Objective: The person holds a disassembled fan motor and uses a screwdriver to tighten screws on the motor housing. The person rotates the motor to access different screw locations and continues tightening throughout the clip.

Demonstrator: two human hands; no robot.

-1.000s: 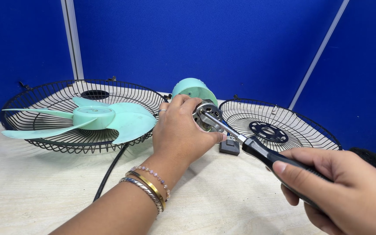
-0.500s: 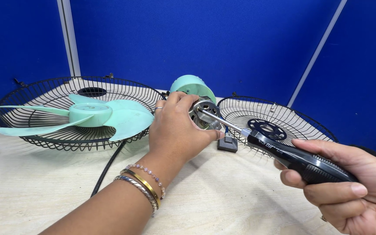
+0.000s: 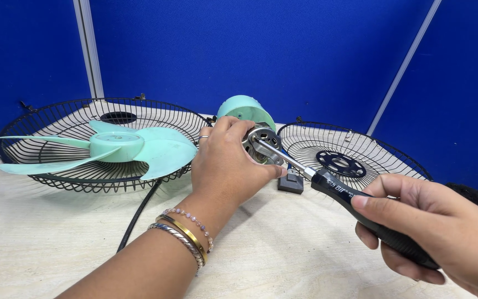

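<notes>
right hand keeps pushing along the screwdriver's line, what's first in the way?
The right hand points the screwdriver up-left. Its tip already sits at the metal fan motor, which the left hand steadies, so the motor comes first. The mint motor housing lies just behind; depth is unclear.

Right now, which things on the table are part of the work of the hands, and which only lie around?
In use:
- fan motor, gripped by the left hand
- screwdriver, held by the right hand, tip at the motor

Lying about:
- wire guard with mint fan blade in it
- second wire guard
- black cord
- small dark block
</notes>
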